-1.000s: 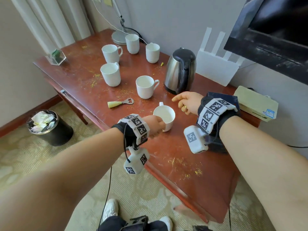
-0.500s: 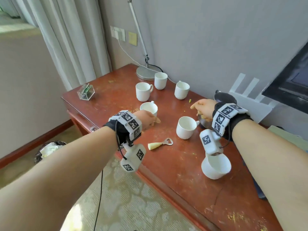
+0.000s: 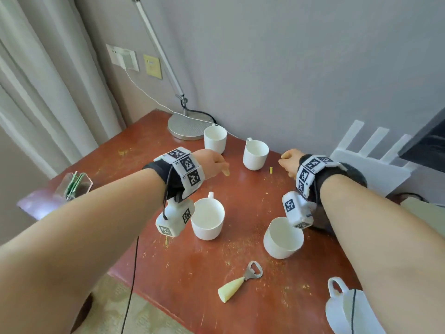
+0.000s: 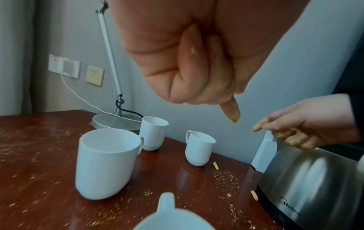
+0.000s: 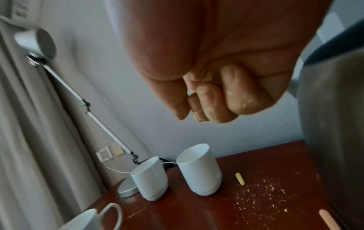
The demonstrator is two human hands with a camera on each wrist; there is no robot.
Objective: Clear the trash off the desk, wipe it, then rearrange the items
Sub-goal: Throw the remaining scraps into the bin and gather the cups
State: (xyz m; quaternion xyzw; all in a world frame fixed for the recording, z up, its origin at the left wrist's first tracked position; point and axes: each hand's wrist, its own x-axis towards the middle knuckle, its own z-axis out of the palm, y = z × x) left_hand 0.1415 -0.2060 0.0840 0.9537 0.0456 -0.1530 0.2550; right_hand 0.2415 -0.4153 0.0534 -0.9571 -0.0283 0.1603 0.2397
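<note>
Red-brown desk [image 3: 192,280] against grey wall, crumbs scattered; yellow snack stick [image 3: 271,169] lies between the fists, long axis roughly toward wall, closer to right hand [image 3: 290,161]; left hand [image 3: 212,162] and right both curled, contents unclear.

Bottle opener [image 3: 240,280] on desk [image 3: 192,273], before two mugs [image 3: 208,215].

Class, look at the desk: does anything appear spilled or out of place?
Yes. Yellow crumbs are scattered over the desk, and a small yellow stick lies loose beside a white cup. A bottle opener lies near the front edge.
</note>
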